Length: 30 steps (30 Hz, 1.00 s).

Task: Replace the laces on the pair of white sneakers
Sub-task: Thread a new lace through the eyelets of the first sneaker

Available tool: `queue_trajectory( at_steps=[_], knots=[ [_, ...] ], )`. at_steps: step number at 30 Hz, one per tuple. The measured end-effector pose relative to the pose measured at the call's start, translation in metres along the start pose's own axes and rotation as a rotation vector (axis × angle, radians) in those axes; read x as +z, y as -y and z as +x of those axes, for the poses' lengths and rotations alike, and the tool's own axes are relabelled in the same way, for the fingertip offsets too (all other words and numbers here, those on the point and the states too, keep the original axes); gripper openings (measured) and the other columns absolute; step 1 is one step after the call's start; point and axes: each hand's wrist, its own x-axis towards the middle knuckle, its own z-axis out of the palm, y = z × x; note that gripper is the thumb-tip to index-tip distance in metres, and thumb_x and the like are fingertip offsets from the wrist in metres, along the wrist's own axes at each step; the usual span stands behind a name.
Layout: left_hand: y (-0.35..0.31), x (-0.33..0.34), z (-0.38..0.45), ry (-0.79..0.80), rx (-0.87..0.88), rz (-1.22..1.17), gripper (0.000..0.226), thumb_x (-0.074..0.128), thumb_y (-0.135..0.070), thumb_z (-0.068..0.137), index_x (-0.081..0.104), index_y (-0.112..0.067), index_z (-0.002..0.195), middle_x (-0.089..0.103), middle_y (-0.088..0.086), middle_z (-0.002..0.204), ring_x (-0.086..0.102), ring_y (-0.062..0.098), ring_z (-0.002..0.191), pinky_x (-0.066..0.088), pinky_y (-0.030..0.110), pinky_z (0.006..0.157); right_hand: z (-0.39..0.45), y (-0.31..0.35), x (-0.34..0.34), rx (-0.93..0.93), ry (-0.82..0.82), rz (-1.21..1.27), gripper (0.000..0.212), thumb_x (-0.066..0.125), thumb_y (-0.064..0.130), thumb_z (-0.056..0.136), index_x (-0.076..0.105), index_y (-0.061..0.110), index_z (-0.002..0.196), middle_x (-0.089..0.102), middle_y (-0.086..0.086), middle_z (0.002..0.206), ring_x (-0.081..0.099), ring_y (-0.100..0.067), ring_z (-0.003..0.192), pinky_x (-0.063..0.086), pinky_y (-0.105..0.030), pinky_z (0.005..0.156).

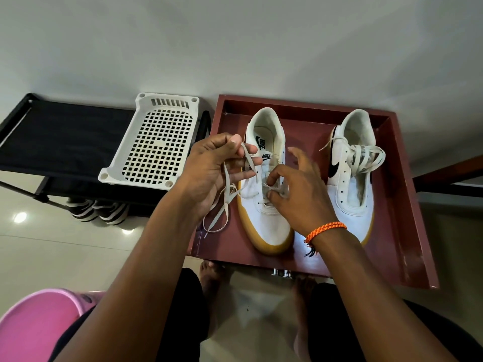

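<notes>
A lace [226, 184] was pinched in the left hand [211, 168], just left of the left sneaker [266, 184]. The right hand [295, 189] was curled, fingertips pinching lacing at its eyelets. "NIKE" was read on insole and tongue. Both sneakers, the right sneaker [350, 178] included, were set inside the maroon tray [402, 231], with bare room near its right wall.

Tray [407, 246] floor lies bare right of the right shoe [351, 176] — raised rim walls it; basket [154, 142] stands left.
</notes>
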Motion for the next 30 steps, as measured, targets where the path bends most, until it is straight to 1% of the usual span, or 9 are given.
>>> queue_trajectory(
  at_steps=[5, 7, 9, 12, 17, 19, 23, 27, 30],
  knots=[
    [0.004, 0.0, 0.006, -0.139, 0.174, 0.305, 0.03, 0.063, -0.017, 0.108, 0.07, 0.0, 0.084, 0.077, 0.017, 0.093, 0.074, 0.022, 0.09, 0.061, 0.043, 0.094, -0.004, 0.013, 0.002, -0.15, -0.061, 0.083, 0.022, 0.08, 0.013, 0.078, 0.072, 0.028, 0.092, 0.022, 0.002, 0.172, 0.026, -0.024, 0.153, 0.036, -0.032, 0.107],
    [0.006, -0.001, 0.007, -0.186, 0.215, 0.432, 0.029, 0.064, -0.019, 0.107, 0.073, -0.006, 0.083, 0.075, -0.004, 0.078, 0.067, 0.001, 0.071, 0.055, 0.021, 0.072, -0.009, 0.019, 0.008, -0.197, -0.047, 0.049, 0.019, 0.08, 0.018, 0.08, 0.073, 0.028, 0.095, 0.015, 0.002, 0.175, 0.019, -0.025, 0.157, 0.035, -0.035, 0.109],
    [0.008, -0.001, 0.006, -0.186, 0.2, 0.512, 0.024, 0.064, -0.02, 0.106, 0.074, -0.012, 0.086, 0.068, -0.014, 0.068, 0.059, -0.004, 0.057, 0.043, 0.011, 0.06, -0.014, 0.024, 0.015, -0.187, -0.005, -0.082, 0.018, 0.077, 0.027, 0.085, 0.074, 0.033, 0.101, 0.002, 0.003, 0.177, 0.007, -0.026, 0.162, 0.035, -0.048, 0.113],
    [0.014, -0.003, 0.008, -0.236, 0.221, 0.743, 0.01, 0.066, -0.023, 0.102, 0.072, -0.022, 0.095, 0.072, -0.014, 0.082, 0.067, -0.002, 0.076, 0.048, 0.013, 0.069, -0.017, 0.027, 0.022, -0.161, 0.027, -0.214, 0.019, 0.079, 0.031, 0.086, 0.072, 0.037, 0.103, -0.005, 0.004, 0.178, -0.005, -0.028, 0.163, 0.028, -0.06, 0.115],
    [0.023, -0.001, 0.01, -0.333, 0.38, 1.011, 0.007, 0.067, -0.028, 0.098, 0.072, -0.027, 0.101, 0.066, -0.013, 0.103, 0.057, 0.018, 0.111, 0.041, 0.029, 0.092, -0.017, 0.029, 0.023, -0.244, -0.063, -0.178, 0.014, 0.08, 0.023, 0.085, 0.073, 0.03, 0.094, 0.023, 0.004, 0.173, 0.019, -0.03, 0.158, 0.027, -0.059, 0.112],
    [0.023, 0.002, 0.009, -0.311, 0.4, 0.988, 0.008, 0.066, -0.027, 0.099, 0.074, -0.026, 0.101, 0.066, -0.015, 0.102, 0.056, 0.013, 0.109, 0.04, 0.026, 0.09, -0.014, 0.029, 0.021, -0.25, -0.134, -0.161, 0.009, 0.08, 0.026, 0.087, 0.075, 0.031, 0.092, 0.041, 0.005, 0.162, 0.035, -0.028, 0.147, 0.032, -0.052, 0.104],
    [0.021, 0.008, 0.007, -0.099, 0.305, 0.711, 0.024, 0.055, -0.012, 0.108, 0.077, -0.015, 0.101, 0.075, -0.01, 0.091, 0.069, 0.004, 0.083, 0.049, 0.012, 0.074, -0.009, 0.022, 0.015, -0.287, -0.284, -0.01, 0.009, 0.079, 0.017, 0.091, 0.08, 0.022, 0.098, 0.066, 0.004, 0.104, 0.06, -0.021, 0.097, 0.047, -0.041, 0.078],
    [0.024, 0.013, 0.006, 0.098, 0.199, 0.548, 0.032, 0.044, -0.008, 0.113, 0.076, -0.007, 0.113, 0.079, 0.004, 0.106, 0.073, 0.027, 0.106, 0.059, 0.035, 0.093, -0.004, 0.017, 0.001, -0.242, -0.417, 0.195, 0.016, 0.076, 0.007, 0.094, 0.081, 0.013, 0.108, 0.069, -0.001, 0.095, 0.067, -0.019, 0.083, 0.055, -0.031, 0.07],
    [0.021, 0.018, 0.004, 0.109, 0.161, 0.476, 0.034, 0.041, -0.005, 0.113, 0.074, -0.005, 0.116, 0.078, 0.014, 0.102, 0.075, 0.026, 0.099, 0.058, 0.036, 0.091, -0.001, 0.014, -0.012, -0.214, -0.55, 0.225, 0.012, 0.079, 0.007, 0.091, 0.081, 0.011, 0.102, 0.071, -0.001, 0.093, 0.066, -0.013, 0.081, 0.052, -0.02, 0.073]
  ],
)
